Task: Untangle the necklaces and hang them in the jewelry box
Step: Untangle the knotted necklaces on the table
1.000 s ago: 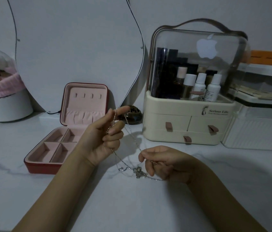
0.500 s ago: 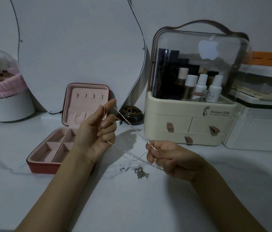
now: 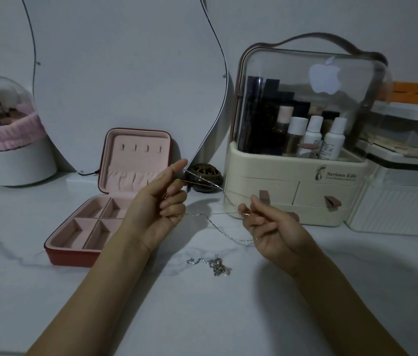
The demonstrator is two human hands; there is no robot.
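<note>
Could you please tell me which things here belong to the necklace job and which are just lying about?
Part of the job:
left hand
right hand
chain held between the hands
tangled necklaces
jewelry box, open

Just lying about:
cosmetics organizer
mirror
brush holder
small brown pot

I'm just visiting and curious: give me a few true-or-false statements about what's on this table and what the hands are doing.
1. Both hands hold a chain. True: left hand, right hand.
2. The jewelry box is closed. False: its lid stands open.
3. A tangled clump lies on the table. True.
4. A necklace already hangs on the lid's hooks. False: they are bare.
</note>
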